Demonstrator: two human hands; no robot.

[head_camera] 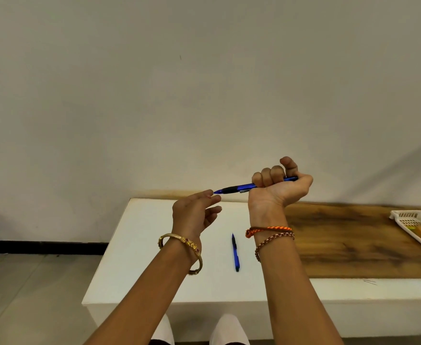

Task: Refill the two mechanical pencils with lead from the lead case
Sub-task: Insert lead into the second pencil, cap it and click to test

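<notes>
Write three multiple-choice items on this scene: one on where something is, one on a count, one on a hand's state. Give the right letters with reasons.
1. Where does the second pencil lie?
A. on the white table top
B. in the basket
C. on the floor

2. How many blue mechanical pencils are in view?
A. one
B. two
C. three

3. What is the right hand doing?
A. resting flat on the table
B. hanging idle
C. gripping the held pencil by its barrel

Answers: 1 A, it lies on the white surface between the two forearms. 2 B, one is held and one lies on the table. 3 C, its fingers curl round the barrel behind the black grip, while the left hand has its fingertips at the tip.
</notes>
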